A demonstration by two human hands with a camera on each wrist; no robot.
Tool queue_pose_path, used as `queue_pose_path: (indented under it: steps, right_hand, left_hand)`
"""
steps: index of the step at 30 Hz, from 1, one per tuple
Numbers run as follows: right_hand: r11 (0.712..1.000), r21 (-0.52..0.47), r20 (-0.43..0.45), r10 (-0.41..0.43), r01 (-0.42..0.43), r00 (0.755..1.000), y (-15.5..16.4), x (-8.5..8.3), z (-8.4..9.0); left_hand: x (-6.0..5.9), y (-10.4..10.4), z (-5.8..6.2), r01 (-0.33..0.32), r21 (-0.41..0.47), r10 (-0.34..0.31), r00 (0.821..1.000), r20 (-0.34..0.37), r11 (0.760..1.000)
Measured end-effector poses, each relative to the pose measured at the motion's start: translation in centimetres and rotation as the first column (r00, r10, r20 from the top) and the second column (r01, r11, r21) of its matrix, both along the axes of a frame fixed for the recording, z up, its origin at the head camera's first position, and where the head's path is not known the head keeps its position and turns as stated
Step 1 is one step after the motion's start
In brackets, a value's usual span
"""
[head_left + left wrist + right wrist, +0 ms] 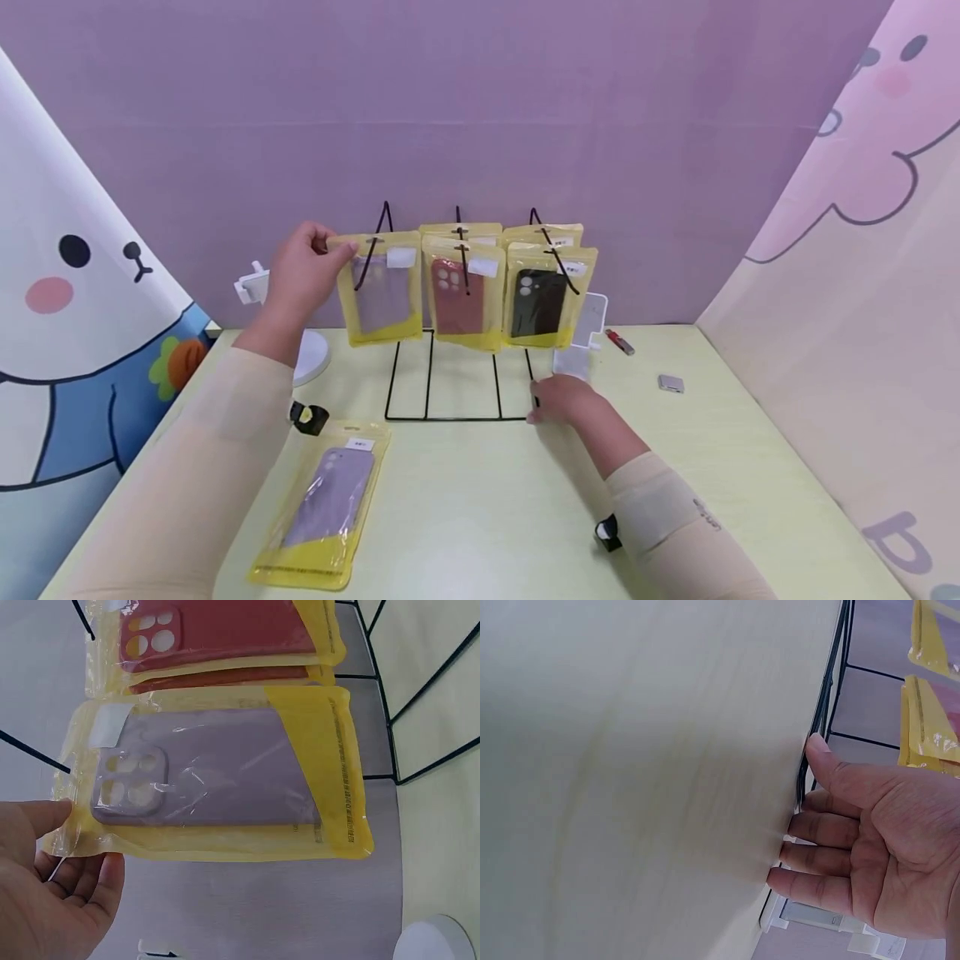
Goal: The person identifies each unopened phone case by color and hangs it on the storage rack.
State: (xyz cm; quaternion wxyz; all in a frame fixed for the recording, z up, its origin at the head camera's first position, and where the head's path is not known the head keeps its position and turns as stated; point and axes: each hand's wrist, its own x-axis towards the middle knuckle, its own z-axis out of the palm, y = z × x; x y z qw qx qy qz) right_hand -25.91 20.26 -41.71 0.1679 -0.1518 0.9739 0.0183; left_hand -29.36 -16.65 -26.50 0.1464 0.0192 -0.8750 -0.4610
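My left hand [303,267] pinches the upper left corner of a clear-and-yellow pouch [345,825] with a lilac phone case [217,765] inside. That pouch hangs upright at the left hook [373,246] of a black wire display rack [457,419]. My right hand [885,832] is low at the rack's front right corner, thumb and fingers about the base wire. Beside the lilac case hang pouches with a red phone case [459,300] and a black phone case [538,304], with more pouches behind these two. Another pouched lilac phone case [330,496] lies flat at front left.
A white stand [311,358] is behind my left forearm. Another white phone stand [591,321] stands behind the rack's right side. Farther right on the table lie a red-and-grey USB stick [620,342] and a small grey square object [671,383]. A purple backdrop closes the rear.
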Motion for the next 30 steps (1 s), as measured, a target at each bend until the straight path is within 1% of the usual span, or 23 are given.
queue_pose_path:
  steps: [12,18,21,23,25,28,30]
  right_hand:
    - [1.0,-0.002,0.029,-0.029,0.029,0.999,-0.2,0.1,-0.1]
    - [1.0,-0.017,0.025,-0.02,0.021,0.999,-0.4,0.2,-0.1]
    - [1.0,-0.01,0.014,-0.005,0.005,1.0,-0.4,0.2,-0.1]
    - [1.0,-0.003,0.012,-0.007,0.008,1.0,-0.4,0.2,0.0]
    - [1.0,0.006,0.016,-0.017,0.017,1.0,-0.3,0.2,0.0]
    - [0.999,0.013,0.027,-0.035,0.035,0.999,-0.2,0.1,0.0]
    - [0.999,0.016,0.033,-0.038,0.037,0.999,-0.3,0.1,0.0]
  left_hand:
    - [-1.7,-0.1,-0.1,-0.034,-0.015,0.034,0.999,-0.011,0.999]
    - [-2.3,-0.1,-0.1,-0.038,-0.043,0.036,0.998,-0.046,0.998]
    - [-2.3,0.0,-0.1,-0.035,-0.034,0.033,0.999,-0.041,0.999]
    - [-2.2,0.1,0.0,-0.028,-0.02,0.027,0.999,-0.039,0.999]
    - [-2.1,0.2,0.0,-0.015,0.001,0.015,0.999,-0.052,1.0]
    - [-1.5,0.3,0.1,0.007,0.032,-0.003,0.994,-0.114,0.999]
    - [-0.9,0.3,0.1,0.014,0.039,-0.007,0.984,-0.179,0.999]
